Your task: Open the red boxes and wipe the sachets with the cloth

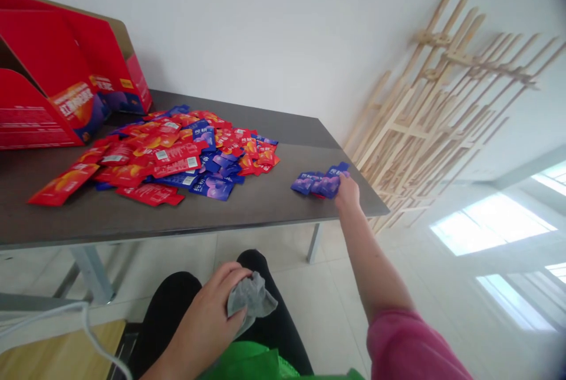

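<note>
Through the head camera I see the right hand [347, 191] at the far right end of the worktop [247, 212], its fingers curled in on the edge of a small bunch of blue packets [321, 184]; the fingertips are hidden behind them, so I can't make out the exact grip. The bunch lies near the worktop's right corner, the packets overlapping, with a sliver of red showing beneath. My left hand [216, 303] is low over the lap, loosely closed, with a crumpled grey cloth [251, 297] between thumb and fingers. Around the arms I have a pink sleeve [407, 344] on the right, black trousers [172, 291] and a bit of green fabric [247, 362] below. Well to the left of the bunch, a spread pile of red and blue packets [177, 153] covers the middle of the worktop, one red packet [66, 184] lying at its left front. Behind the pile's left side stands an open red box [95, 50]. Farther out, wooden frames [424, 103] lean beyond the right end, and a white cable [86, 333] hangs at lower left.
</note>
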